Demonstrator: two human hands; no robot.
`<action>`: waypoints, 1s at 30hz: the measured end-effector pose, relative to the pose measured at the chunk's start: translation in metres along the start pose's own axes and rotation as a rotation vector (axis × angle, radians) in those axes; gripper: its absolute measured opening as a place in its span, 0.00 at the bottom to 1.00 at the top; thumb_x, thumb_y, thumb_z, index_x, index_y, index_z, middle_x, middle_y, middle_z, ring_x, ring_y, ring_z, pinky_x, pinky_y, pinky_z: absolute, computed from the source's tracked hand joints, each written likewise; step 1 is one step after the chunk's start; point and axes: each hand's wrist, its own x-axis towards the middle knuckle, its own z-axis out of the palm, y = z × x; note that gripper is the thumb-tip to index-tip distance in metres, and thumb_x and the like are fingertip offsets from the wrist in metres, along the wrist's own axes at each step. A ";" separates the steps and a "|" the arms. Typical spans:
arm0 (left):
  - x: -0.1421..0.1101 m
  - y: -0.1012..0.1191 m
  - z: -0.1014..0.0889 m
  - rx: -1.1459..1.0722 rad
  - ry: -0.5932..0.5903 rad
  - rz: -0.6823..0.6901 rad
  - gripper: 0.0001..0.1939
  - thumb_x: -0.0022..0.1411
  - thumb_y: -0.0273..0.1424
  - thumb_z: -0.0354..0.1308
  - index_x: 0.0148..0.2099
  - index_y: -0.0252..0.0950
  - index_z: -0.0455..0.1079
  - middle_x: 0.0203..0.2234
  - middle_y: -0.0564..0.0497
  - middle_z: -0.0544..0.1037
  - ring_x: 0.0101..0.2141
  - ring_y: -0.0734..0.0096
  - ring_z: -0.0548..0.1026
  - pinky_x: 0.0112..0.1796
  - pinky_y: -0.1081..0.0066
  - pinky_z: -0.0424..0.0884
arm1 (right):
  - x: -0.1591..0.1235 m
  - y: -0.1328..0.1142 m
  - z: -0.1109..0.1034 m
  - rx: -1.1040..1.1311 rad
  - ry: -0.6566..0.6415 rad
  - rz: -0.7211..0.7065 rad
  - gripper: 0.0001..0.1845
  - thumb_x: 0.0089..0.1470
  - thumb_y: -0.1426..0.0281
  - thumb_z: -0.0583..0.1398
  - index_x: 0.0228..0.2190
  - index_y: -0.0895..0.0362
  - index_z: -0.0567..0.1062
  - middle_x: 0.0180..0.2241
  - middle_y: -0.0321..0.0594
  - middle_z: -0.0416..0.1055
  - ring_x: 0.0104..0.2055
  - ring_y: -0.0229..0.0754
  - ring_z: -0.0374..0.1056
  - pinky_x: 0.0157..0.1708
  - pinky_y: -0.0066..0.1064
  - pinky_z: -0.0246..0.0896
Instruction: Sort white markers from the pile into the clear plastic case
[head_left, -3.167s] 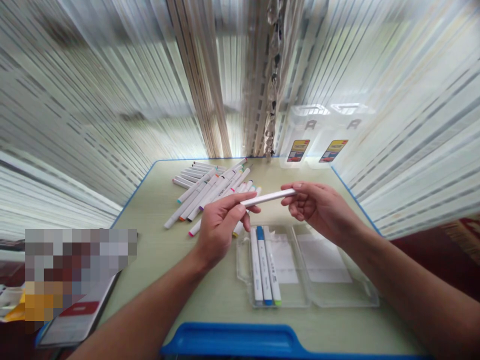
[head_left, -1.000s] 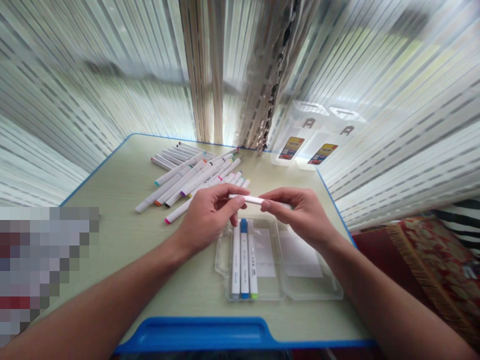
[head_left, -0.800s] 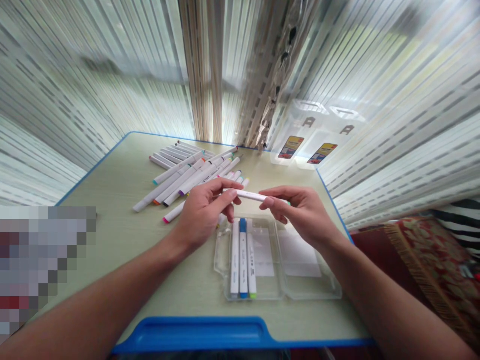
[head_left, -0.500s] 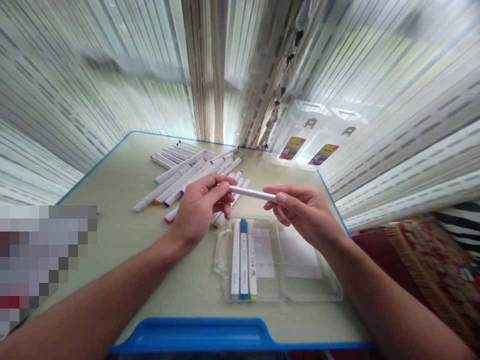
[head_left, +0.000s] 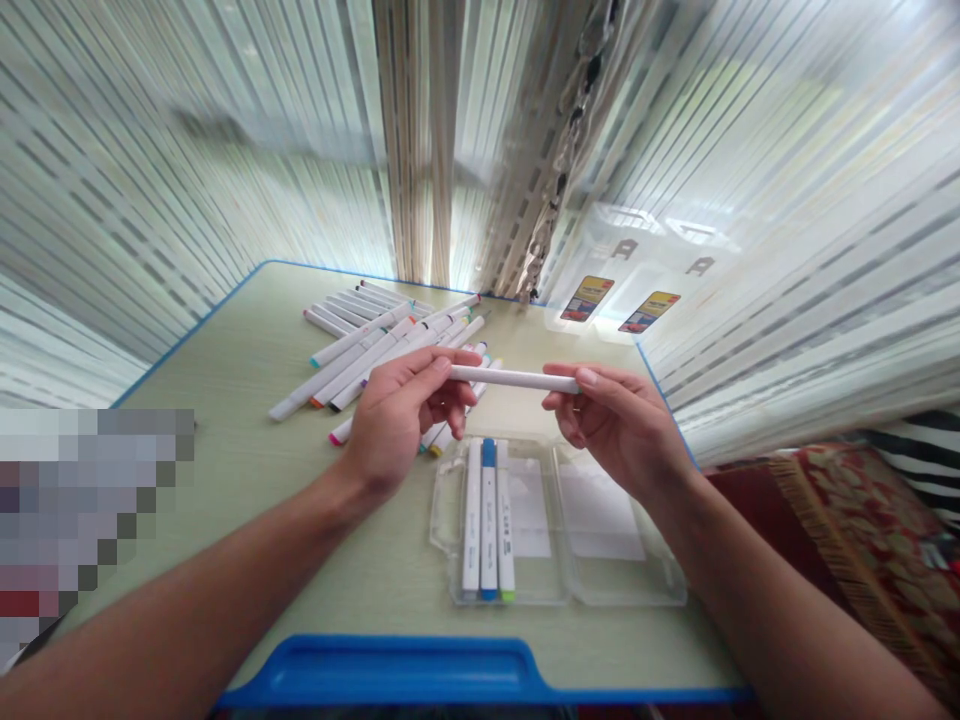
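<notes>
A white marker [head_left: 517, 379] is held level in the air between both hands. My left hand [head_left: 397, 415] pinches its left end between thumb and fingers. Its right end is pinched by my right hand [head_left: 619, 415], the fingertips covering the tip. Below lies an open clear plastic case [head_left: 566, 590]. Three markers [head_left: 489, 530] stand side by side in its left half, one with a blue cap and one with a green end. Behind my left hand, a loose pile of white markers [head_left: 375, 345] with coloured ends lies on the table.
The light green table [head_left: 247, 500] has a blue edge and a blue tray [head_left: 405, 668] at the front. Two clear cases with labels [head_left: 585, 298] stand upright at the back right. String curtains [head_left: 300, 150] hang behind. A patterned rug [head_left: 862, 520] lies at the right.
My hands have drawn apart along the marker, which now shows more of its length and lies nearly level. Over the last seconds it was turned in my fingers. The case markers stay put.
</notes>
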 end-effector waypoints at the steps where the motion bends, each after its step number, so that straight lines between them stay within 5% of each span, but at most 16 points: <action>1: -0.001 0.000 0.001 0.010 -0.013 0.007 0.12 0.64 0.30 0.57 0.43 0.28 0.76 0.24 0.48 0.78 0.19 0.74 0.72 0.21 0.74 0.69 | 0.001 0.000 -0.001 0.003 0.026 -0.005 0.10 0.54 0.66 0.65 0.35 0.57 0.85 0.27 0.42 0.80 0.19 0.34 0.64 0.17 0.26 0.54; 19: -0.019 0.000 0.004 0.428 -0.242 0.270 0.20 0.67 0.27 0.56 0.58 0.23 0.72 0.35 0.42 0.84 0.22 0.78 0.72 0.25 0.75 0.72 | 0.011 0.002 -0.007 0.166 0.207 0.041 0.09 0.51 0.70 0.65 0.31 0.63 0.83 0.19 0.38 0.75 0.16 0.30 0.65 0.14 0.18 0.56; 30: -0.019 0.008 0.008 0.218 -0.252 0.138 0.18 0.65 0.28 0.61 0.56 0.29 0.76 0.36 0.42 0.85 0.21 0.79 0.73 0.25 0.74 0.73 | 0.011 -0.002 -0.005 0.239 0.178 0.174 0.07 0.48 0.68 0.68 0.28 0.61 0.81 0.18 0.35 0.74 0.14 0.29 0.64 0.11 0.16 0.56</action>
